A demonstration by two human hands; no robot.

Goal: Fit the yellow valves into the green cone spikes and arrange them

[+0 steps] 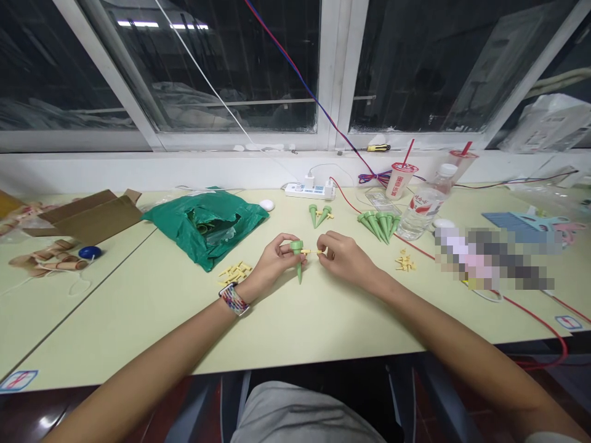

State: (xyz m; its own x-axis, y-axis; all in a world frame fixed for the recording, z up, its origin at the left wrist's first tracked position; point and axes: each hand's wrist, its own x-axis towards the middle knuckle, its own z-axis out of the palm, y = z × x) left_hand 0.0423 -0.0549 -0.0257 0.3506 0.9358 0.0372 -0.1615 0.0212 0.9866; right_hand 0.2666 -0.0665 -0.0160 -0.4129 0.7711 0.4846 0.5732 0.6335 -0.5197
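Observation:
Between thumb and fingers, my left hand (277, 258) holds a green plastic watering spike (299, 264), its tip pointing down. A yellow valve piece (306, 251) sticks out from the spike's side toward the right. My right hand (339, 253) is closed in a pinch at the outer end of that yellow piece; its fingertips partly hide what they grip. Several yellow tubes (236, 271) lie beside my left wrist. To the right of my right hand is a small heap of yellow fittings (405, 261). More green spikes (379, 225) lie behind it.
A torn green plastic bag (203, 224) lies left of centre, with two green spikes (318, 215) farther back. A power strip (307, 189), a water bottle (425, 203) and a drink cup (401, 179) stand behind. A cardboard box (92, 215) and wooden pieces (58, 255) are leftmost; a red cable (415, 249) crosses the right.

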